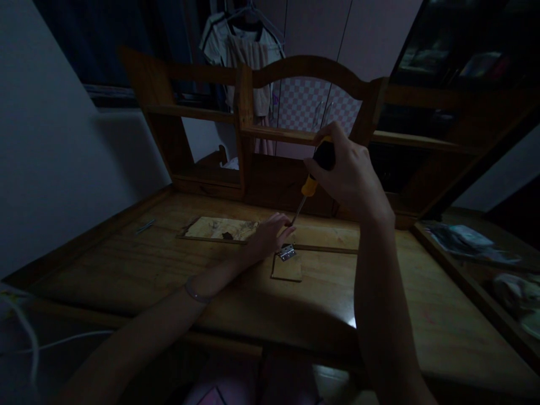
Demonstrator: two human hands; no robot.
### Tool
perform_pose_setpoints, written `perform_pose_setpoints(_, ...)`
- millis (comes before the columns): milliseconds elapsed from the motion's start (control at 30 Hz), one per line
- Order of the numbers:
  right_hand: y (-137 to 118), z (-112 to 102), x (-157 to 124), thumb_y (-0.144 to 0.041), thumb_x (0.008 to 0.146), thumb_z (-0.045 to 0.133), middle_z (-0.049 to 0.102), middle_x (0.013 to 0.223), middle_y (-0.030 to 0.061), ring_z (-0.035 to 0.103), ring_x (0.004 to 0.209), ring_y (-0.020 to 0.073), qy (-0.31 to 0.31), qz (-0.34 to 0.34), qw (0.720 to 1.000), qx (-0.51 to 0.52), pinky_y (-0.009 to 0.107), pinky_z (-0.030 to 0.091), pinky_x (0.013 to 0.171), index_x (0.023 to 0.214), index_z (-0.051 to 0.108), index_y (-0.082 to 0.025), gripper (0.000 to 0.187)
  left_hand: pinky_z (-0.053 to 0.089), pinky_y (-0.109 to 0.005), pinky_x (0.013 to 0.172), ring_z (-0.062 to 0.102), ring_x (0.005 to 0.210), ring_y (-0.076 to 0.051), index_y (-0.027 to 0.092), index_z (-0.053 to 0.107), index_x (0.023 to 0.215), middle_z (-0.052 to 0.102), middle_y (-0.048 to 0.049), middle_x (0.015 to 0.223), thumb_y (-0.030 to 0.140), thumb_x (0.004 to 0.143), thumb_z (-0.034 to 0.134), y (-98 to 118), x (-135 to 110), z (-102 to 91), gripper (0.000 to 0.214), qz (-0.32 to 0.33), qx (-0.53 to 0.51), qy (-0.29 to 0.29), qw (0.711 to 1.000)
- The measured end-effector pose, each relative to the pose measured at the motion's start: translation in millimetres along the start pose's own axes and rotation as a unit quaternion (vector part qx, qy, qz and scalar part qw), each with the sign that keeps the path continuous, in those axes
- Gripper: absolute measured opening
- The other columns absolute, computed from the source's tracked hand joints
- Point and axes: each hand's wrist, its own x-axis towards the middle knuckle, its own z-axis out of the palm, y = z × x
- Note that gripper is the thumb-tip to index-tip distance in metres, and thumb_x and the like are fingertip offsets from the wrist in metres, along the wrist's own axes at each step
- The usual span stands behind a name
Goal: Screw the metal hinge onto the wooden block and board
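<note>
In the head view my right hand (350, 171) is closed round the black-and-yellow handle of a screwdriver (310, 186), whose shaft slants down to the left. My left hand (266, 237) rests on a long thin wooden board (217, 228), thumb and fingers pinched together at the screwdriver's tip. Whatever sits between those fingertips is too small and dark to make out. Just below them lies a silver metal hinge (287, 252), unfolded, with screw holes showing. It overlaps a small square piece of wood (289, 272) at the long board's near edge.
All this lies on a wooden desk (147, 270) with a raised shelf unit (242, 135) along its back. Thin metallic pieces (145, 226) lie at the left. A side shelf (468, 242) with plastic-wrapped items stands at the right. A white cable (76, 337) hangs at the lower left.
</note>
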Motion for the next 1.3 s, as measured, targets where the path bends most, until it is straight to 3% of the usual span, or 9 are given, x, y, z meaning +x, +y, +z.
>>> perform_pose_setpoints(200,3.2,-1.7,0.6,-0.031,0.096,0.051,0.067,0.108,0.0094,0.063,0.101,0.0285,0.02,0.0,1.0,0.019,0.04,0.047,0.09,0.128,0.052,-0.028,0.033,0.047,-0.033,0.083,0.06,0.09,-0.019,0.022,0.056,0.094,0.064,-0.003,0.094,0.029,0.103,0.055,-1.3,0.7,-3.2,0.012,-0.004,-0.008,0.017,1.0)
perform_pose_setpoints(467,23.8,11.6,5.9,-0.024,0.088,0.062,0.062,0.086,0.0034,0.061,0.083,0.0262,0.127,-0.063,0.985,0.093,0.042,0.048,0.079,0.108,0.055,-0.03,0.022,0.046,-0.032,0.08,0.059,0.088,-0.019,0.021,0.055,0.091,0.062,-0.0033,0.09,0.031,0.105,0.051,1.7,0.8,-4.3,0.017,0.014,-0.032,0.04,0.999)
perform_pose_setpoints(800,30.5,3.6,6.2,-0.023,0.085,0.062,0.065,0.09,0.003,0.062,0.083,0.0251,0.161,-0.054,0.982,0.086,0.041,0.048,0.08,0.101,0.054,-0.03,0.019,0.046,-0.032,0.082,0.058,0.089,-0.018,0.021,0.057,0.093,0.062,-0.0034,0.091,0.031,0.106,0.047,3.2,1.9,-10.8,0.02,0.02,-0.047,0.034,0.998)
perform_pose_setpoints(1067,21.6,-17.1,-2.2,-0.019,0.085,0.066,0.067,0.096,0.005,0.062,0.084,0.0239,0.186,-0.06,0.977,0.085,0.042,0.049,0.083,0.1,0.056,-0.028,0.021,0.05,-0.034,0.088,0.062,0.092,-0.019,0.021,0.062,0.096,0.066,-0.0055,0.093,0.027,0.105,0.047,-10.7,5.0,-6.4,0.019,0.029,-0.008,0.041,0.999)
perform_pose_setpoints(1167,23.4,-25.8,-5.5,-0.018,0.083,0.068,0.067,0.095,0.0051,0.062,0.081,0.0239,0.198,-0.072,0.972,0.103,0.041,0.049,0.08,0.1,0.057,-0.028,0.023,0.05,-0.037,0.094,0.063,0.099,-0.021,0.02,0.067,0.102,0.069,-0.008,0.099,0.027,0.104,0.048,-30.3,10.1,-30.2,0.021,0.045,0.043,0.036,0.997)
perform_pose_setpoints(1233,28.1,-29.6,-6.5,-0.017,0.083,0.067,0.066,0.097,0.0052,0.063,0.085,0.0249,0.213,-0.079,0.968,0.104,0.042,0.05,0.08,0.1,0.057,-0.028,0.023,0.051,-0.037,0.096,0.065,0.103,-0.022,0.02,0.07,0.108,0.07,-0.0089,0.105,0.03,0.103,0.049,-53.4,8.7,-63.9,0.024,0.023,0.073,0.015,0.997)
perform_pose_setpoints(1300,34.2,-32.0,-7.1,-0.017,0.083,0.066,0.066,0.097,0.0051,0.064,0.087,0.026,0.225,-0.079,0.965,0.105,0.043,0.05,0.08,0.1,0.057,-0.029,0.023,0.051,-0.036,0.096,0.066,0.104,-0.022,0.021,0.072,0.112,0.071,-0.0086,0.111,0.035,0.102,0.049,-83.6,-0.4,-110.2,0.029,-0.029,0.115,-0.025,0.993)
